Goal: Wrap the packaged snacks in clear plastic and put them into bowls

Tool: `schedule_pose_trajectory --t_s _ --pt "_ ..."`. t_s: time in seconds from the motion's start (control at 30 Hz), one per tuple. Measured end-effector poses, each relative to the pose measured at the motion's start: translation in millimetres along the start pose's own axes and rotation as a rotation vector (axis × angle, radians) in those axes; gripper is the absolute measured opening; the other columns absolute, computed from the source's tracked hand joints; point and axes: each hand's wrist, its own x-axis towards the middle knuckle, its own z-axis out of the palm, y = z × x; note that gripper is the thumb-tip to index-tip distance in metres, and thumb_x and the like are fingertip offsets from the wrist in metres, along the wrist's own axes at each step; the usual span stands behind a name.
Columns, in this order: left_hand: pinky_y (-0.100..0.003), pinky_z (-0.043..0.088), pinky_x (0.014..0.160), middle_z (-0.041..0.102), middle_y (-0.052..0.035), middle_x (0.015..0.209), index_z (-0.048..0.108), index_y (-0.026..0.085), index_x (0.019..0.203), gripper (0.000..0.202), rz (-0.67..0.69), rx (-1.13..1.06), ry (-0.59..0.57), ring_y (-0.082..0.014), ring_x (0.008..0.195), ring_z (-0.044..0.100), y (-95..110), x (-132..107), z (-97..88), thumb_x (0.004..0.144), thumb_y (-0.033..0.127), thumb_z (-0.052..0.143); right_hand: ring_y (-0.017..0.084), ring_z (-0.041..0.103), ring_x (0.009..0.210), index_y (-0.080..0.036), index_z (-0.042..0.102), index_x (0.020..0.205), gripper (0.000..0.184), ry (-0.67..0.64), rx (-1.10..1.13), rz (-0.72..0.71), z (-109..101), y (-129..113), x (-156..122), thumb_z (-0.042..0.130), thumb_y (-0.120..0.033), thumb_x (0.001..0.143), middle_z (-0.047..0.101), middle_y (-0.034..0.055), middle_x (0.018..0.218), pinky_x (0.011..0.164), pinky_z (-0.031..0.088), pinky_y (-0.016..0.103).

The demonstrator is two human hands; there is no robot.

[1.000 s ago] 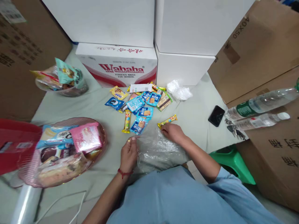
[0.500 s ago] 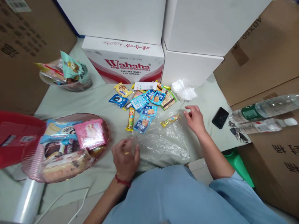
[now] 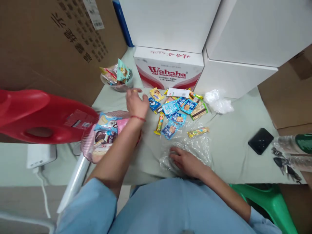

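Note:
My left hand reaches out over the table toward a clear bowl of snack packets at the back left; its fingers are loosely curled and hold nothing that I can see. My right hand lies flat on a crumpled clear plastic sheet near the table's front edge. Beyond the sheet lies a pile of small blue and yellow snack packets, with a yellow bar at its right. A pink plate of larger snack packs sits under my left forearm.
A Wahaha carton and white boxes line the back. A brown carton stands left, a red plastic stool below it. A crumpled white bag, black phone, keys and bottles lie right. A green stool is beside me.
My left hand left the plastic sheet and moved up and left toward the clear bowl. My right hand came back from near the yellow bar and now rests on the sheet. The view swung left.

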Motion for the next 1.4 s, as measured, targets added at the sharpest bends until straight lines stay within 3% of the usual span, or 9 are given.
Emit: schedule_pose_trajectory --t_s 0.17,0.3,0.47,0.8,0.97,1.07,1.23,1.3,1.4 --pt "-0.073 0.024 0.113 0.035 -0.0319 0.158 0.035 -0.008 0.143 0.067 -0.190 0.080 0.008 -0.0303 0.136 0.041 -24.5 84.9 -3.8 0.089 0.015 0.068 0.026 0.066 0.123 -0.016 0.068 0.123 0.029 0.038 0.063 0.016 4.6 3.8 2.5 0.053 -0.011 0.098 0.060 0.0156 0.145 0.105 0.055 0.039" --pt "-0.063 0.034 0.113 0.050 -0.0296 0.149 0.037 -0.010 0.138 0.066 -0.171 0.137 -0.121 -0.0267 0.126 0.052 -36.9 92.6 -14.7 0.084 0.009 0.071 0.025 0.065 0.125 -0.016 0.068 0.123 0.030 0.086 0.106 0.018 12.4 8.7 0.4 0.055 -0.009 0.096 0.061 0.0161 0.144 0.107 0.054 0.039" --pt "-0.058 0.039 0.113 0.048 -0.0353 0.149 0.037 -0.013 0.137 0.064 -0.152 0.211 -0.198 -0.0317 0.131 0.055 -24.0 74.5 -11.0 0.085 0.009 0.069 0.024 0.063 0.128 -0.015 0.067 0.125 0.031 0.094 0.122 0.011 11.9 12.1 -0.7 0.055 -0.009 0.097 0.061 0.0171 0.144 0.109 0.053 0.038" --pt "-0.064 0.046 0.105 0.054 -0.0377 0.139 0.052 -0.002 0.135 0.067 0.058 0.302 -0.385 -0.0498 0.127 0.060 32.0 -26.0 9.6 0.082 0.030 0.075 0.026 0.064 0.122 -0.015 0.067 0.121 0.027 0.061 0.065 0.030 12.7 3.9 -2.3 0.057 -0.014 0.097 0.058 0.0169 0.148 0.106 0.053 0.040" --pt "-0.053 0.053 0.103 0.058 -0.0236 0.144 0.055 0.013 0.142 0.051 0.504 0.182 -0.328 -0.0398 0.131 0.059 45.3 -123.4 0.9 0.096 0.037 0.056 0.022 0.068 0.108 -0.015 0.070 0.112 0.020 0.045 0.029 0.022 12.1 1.8 1.4 0.054 -0.015 0.099 0.063 0.0160 0.141 0.098 0.056 0.034" --pt "-0.046 0.054 0.101 0.075 -0.0127 0.117 0.070 0.019 0.118 0.035 0.729 0.065 -0.542 -0.0289 0.114 0.069 25.2 -177.7 9.5 0.103 0.036 0.044 0.022 0.069 0.105 -0.018 0.072 0.108 0.022 -0.012 -0.002 0.036 12.4 -0.3 -0.8 0.052 -0.016 0.099 0.072 0.0108 0.126 0.096 0.056 0.032" --pt "-0.052 0.049 0.107 0.066 -0.0170 0.144 0.068 0.015 0.130 0.040 0.718 0.224 -0.437 -0.0332 0.135 0.060 -41.9 -219.6 19.7 0.103 0.030 0.042 0.023 0.065 0.127 -0.018 0.071 0.125 0.028 -0.021 0.156 -0.057 -10.3 2.3 -28.6 0.059 -0.029 0.102 0.062 0.0125 0.148 0.107 0.053 0.034" --pt "-0.052 0.045 0.111 0.061 -0.0157 0.150 0.063 0.017 0.140 0.044 0.750 0.241 -0.414 -0.0318 0.138 0.059 -63.1 -226.2 16.4 0.104 0.030 0.041 0.021 0.061 0.135 -0.021 0.067 0.133 0.033 0.096 0.215 -0.081 -37.8 16.8 -37.3 0.057 -0.032 0.103 0.058 0.0116 0.154 0.110 0.051 0.034" --pt "-0.051 0.042 0.115 0.058 -0.0149 0.154 0.056 0.018 0.149 0.049 0.795 0.237 -0.384 -0.0299 0.139 0.058 -79.5 -234.9 9.9 0.105 0.031 0.040 0.022 0.064 0.128 -0.024 0.068 0.130 0.030 0.441 0.028 0.093 -92.6 58.2 -29.1 0.052 -0.026 0.104 0.070 0.0110 0.136 0.108 0.051 0.039"
